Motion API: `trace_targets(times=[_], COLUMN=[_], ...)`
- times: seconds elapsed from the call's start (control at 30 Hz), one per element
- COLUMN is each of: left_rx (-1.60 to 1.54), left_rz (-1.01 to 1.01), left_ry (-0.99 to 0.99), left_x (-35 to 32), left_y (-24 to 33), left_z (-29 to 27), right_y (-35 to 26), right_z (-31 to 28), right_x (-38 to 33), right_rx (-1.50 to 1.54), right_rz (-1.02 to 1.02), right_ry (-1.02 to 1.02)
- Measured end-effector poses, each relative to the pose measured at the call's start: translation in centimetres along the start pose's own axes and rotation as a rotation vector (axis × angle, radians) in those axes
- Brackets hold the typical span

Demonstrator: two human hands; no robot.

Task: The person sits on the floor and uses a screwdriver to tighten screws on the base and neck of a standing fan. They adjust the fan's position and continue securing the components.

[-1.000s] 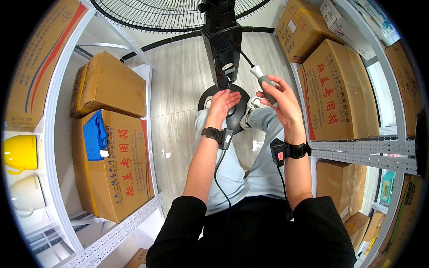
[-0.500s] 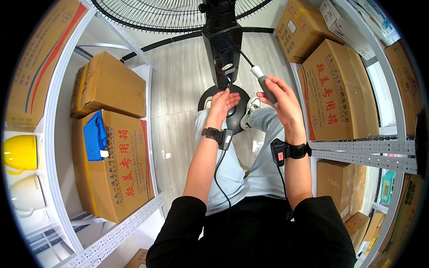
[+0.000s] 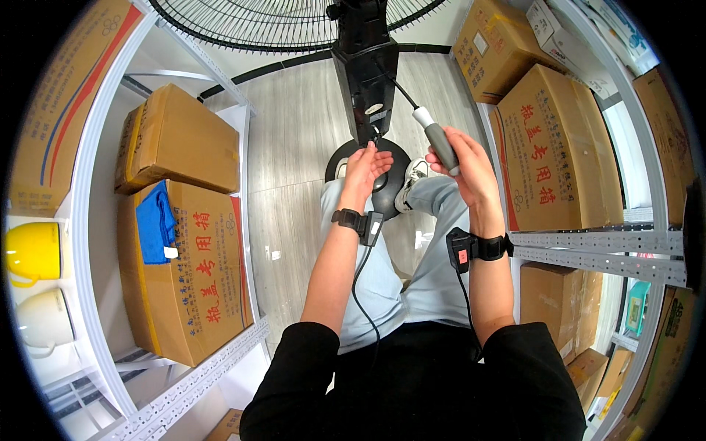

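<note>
In my right hand (image 3: 471,165) is a screwdriver (image 3: 439,143) with a grey and white handle, the fingers closed round the grip. Its dark shaft slants up and left, the tip meeting the right side of the fan's black housing (image 3: 365,84). My left hand (image 3: 366,173) is at the bottom end of that housing, palm turned partly up. Thumb and index finger come together there by a small dark part, too small to make out; the other fingers are loosely curled. Below stands the round black fan base (image 3: 399,175), between my shoes.
The wire fan guard (image 3: 257,22) spans the top. Metal shelves flank me: cardboard boxes (image 3: 184,272) with a blue cloth (image 3: 156,224), a yellow mug (image 3: 35,251) and a white mug (image 3: 48,320) on the left, more boxes (image 3: 555,151) on the right. Cables hang from both wrist straps.
The fingers of my right hand have shifted on the screwdriver handle, baring more of the grip. My left hand stays at the housing's lower end, almost unmoved.
</note>
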State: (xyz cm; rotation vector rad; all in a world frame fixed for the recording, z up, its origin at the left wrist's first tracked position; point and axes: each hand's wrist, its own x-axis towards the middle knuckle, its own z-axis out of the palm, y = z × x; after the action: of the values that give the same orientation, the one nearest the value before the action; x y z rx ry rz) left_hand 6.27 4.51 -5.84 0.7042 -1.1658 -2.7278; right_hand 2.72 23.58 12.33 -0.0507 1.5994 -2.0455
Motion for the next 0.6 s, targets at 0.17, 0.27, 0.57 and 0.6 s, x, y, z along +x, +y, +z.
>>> trace_targets(times=[0.17,0.27,0.57,0.6], left_rx=[-0.005,-0.029,-0.125,-0.127], left_rz=[0.005,-0.007,0.003,0.003], left_ry=[0.015,0.044,0.051,0.052], left_x=[0.0,0.1,0.3,0.2], left_y=[-0.1,-0.1,-0.3,-0.3], left_z=[0.0,0.1,-0.3,-0.2], right_y=[-0.3,0.1,-0.3,-0.4], right_z=[-0.5,0.3,-0.3,-0.3], right_x=[0.0,-0.2,-0.2,-0.2], right_rx=[0.022,-0.157,0.026,0.012], right_rz=[0.045,-0.061,0.058,0.055], right_ry=[-0.078,-0.006,-0.051,-0.055])
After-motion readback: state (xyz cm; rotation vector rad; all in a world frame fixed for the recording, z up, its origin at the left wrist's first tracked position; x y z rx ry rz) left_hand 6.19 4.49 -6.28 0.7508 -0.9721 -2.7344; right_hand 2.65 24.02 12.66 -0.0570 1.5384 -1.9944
